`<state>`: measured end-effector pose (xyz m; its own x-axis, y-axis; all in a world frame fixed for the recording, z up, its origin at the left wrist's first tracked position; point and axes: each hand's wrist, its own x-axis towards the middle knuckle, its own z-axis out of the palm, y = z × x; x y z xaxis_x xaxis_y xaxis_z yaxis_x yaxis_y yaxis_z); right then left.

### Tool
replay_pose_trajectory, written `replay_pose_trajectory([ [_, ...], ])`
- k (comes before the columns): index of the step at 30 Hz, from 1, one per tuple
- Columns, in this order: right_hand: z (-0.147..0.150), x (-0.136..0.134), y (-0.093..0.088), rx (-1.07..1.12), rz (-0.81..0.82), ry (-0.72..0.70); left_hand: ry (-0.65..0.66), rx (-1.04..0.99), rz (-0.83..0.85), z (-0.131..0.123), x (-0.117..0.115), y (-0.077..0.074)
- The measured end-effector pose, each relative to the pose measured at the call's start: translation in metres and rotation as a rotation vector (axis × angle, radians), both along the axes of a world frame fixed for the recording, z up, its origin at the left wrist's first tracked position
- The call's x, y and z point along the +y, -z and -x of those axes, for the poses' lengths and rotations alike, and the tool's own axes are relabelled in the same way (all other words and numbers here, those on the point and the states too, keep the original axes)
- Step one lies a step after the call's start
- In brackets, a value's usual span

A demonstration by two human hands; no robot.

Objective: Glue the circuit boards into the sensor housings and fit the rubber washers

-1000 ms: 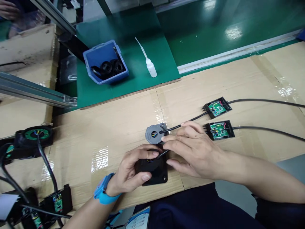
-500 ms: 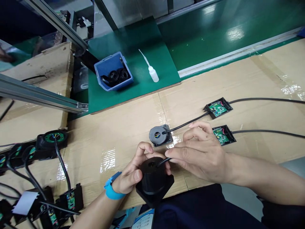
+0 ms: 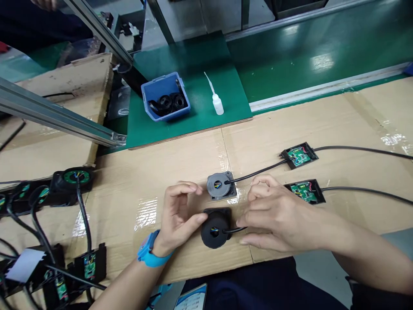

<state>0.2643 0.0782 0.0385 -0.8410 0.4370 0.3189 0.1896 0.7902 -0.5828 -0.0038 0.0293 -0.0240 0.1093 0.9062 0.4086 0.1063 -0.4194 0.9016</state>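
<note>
The left hand's (image 3: 180, 211) thumb and fingers stand wide apart, the thumb tip at the edge of the black housing (image 3: 214, 242) near the worktop's (image 3: 180, 163) front edge. The right hand's (image 3: 277, 215) fingers are bent narrowly about the housing's black cable (image 3: 234, 230); whether they pinch it cannot be told. Just beyond sits a grey housing (image 3: 212, 186), wired to one of two circuit-board boxes (image 3: 299, 156) farther right. A blue bin (image 3: 165, 116) stands past the worktop's back edge.
</note>
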Motion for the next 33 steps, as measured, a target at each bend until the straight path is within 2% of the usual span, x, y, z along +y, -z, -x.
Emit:
replay_pose_trajectory([
  [2, -0.001, 0.008, 0.005, 0.088, -0.003, 0.115, -0.071, 0.135, -0.045, 0.001, 0.01, 0.0],
  [3, -0.002, 0.013, 0.008, 0.103, -0.034, 0.21, -0.065, 0.231, -0.04, 0.0, 0.015, 0.0],
  [5, -0.002, 0.021, 0.017, 0.048, -0.111, 0.381, 0.005, 0.331, 0.054, -0.004, 0.026, -0.002],
  [7, -0.002, 0.027, 0.023, -0.011, -0.136, 0.442, 0.09, 0.249, 0.173, -0.007, 0.034, -0.003],
  [10, 0.001, 0.026, 0.022, 0.077, -0.124, 0.418, 0.207, 0.059, 0.279, -0.009, 0.038, -0.003],
  [14, 0.006, 0.017, 0.011, 0.244, -0.161, 0.388, 0.403, -0.122, 0.417, -0.003, 0.033, -0.005],
  [23, 0.007, 0.007, 0.008, 0.333, -0.148, 0.341, 0.585, -0.209, 0.439, -0.002, 0.028, -0.016],
  [28, 0.007, 0.006, 0.007, 0.336, -0.149, 0.354, 0.63, -0.243, 0.434, -0.003, 0.029, -0.021],
  [33, 0.007, 0.004, 0.005, 0.333, -0.147, 0.362, 0.591, -0.212, 0.401, -0.003, 0.029, -0.026],
])
